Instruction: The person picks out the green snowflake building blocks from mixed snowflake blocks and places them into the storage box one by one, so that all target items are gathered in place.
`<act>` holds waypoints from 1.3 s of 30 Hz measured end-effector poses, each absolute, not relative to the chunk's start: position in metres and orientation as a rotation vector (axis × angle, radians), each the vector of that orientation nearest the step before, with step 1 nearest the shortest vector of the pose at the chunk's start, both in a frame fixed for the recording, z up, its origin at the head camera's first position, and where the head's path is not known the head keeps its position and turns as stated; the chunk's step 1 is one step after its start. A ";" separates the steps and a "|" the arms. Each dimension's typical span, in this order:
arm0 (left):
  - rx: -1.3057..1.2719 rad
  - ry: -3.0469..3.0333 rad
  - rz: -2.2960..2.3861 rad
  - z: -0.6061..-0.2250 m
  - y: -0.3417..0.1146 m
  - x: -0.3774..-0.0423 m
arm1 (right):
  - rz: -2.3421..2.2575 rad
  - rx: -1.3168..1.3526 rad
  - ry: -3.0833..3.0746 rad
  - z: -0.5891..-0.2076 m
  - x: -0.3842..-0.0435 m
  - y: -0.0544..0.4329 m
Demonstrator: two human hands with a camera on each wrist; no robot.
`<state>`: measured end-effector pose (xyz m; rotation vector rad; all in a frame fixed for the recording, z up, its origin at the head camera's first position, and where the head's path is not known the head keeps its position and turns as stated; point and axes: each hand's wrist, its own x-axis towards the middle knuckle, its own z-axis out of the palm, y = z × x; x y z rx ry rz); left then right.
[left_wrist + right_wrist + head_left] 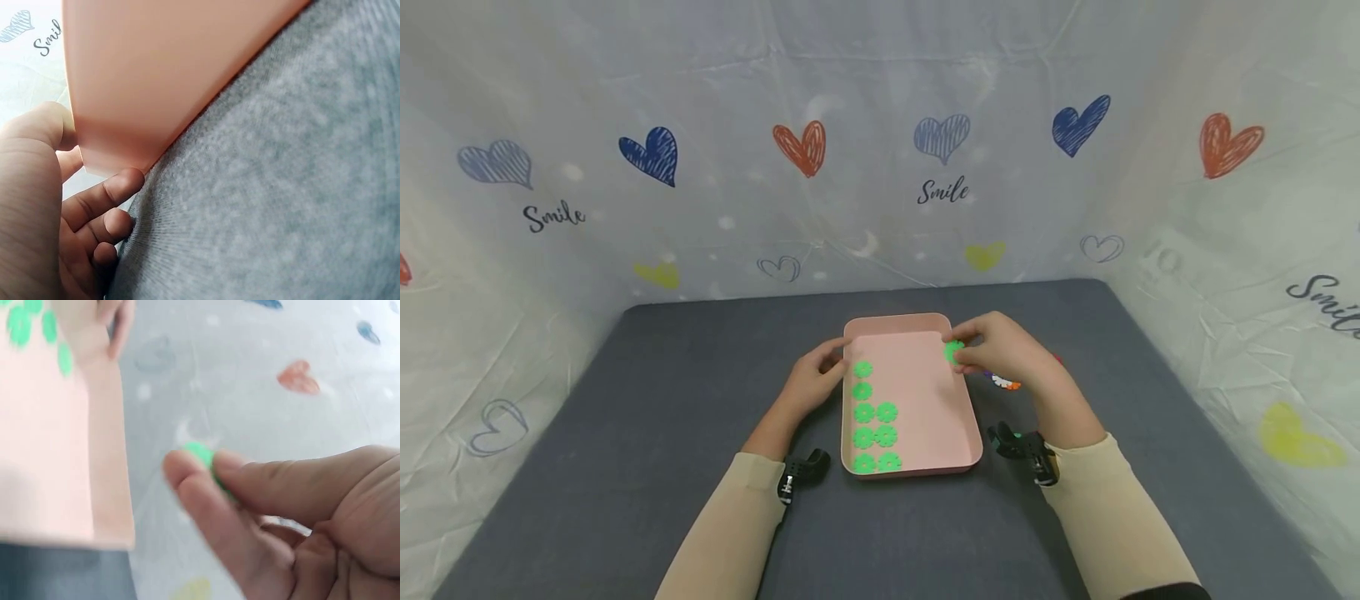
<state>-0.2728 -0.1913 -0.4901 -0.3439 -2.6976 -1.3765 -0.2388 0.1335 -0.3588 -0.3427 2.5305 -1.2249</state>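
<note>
A shallow pink tray (925, 375) lies on the dark grey cloth. Along its left side sit several green flower-shaped discs (863, 413) in a column, with a second, shorter column of three beside the lower ones. My left hand (812, 377) holds the tray's upper left edge; in the left wrist view the thumb is at the rim and the fingers (122, 184) are at the outer wall. Between thumb and fingertips, my right hand (1003, 346) pinches another green flower-shaped disc (200, 451). This hand is over the tray's upper right edge, and its fingers partly cover the disc.
Past the tray's right side lie small white, orange, purple and red pieces (1003, 382), partly hidden under the right hand and forearm. A white curtain (865, 208) printed with hearts encloses the dark grey table surface (700, 417) at the back and both sides.
</note>
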 end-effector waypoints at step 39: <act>-0.356 -2.694 -1.400 -0.490 -0.192 -0.272 | -0.600 -0.755 2.694 -0.374 -0.247 0.095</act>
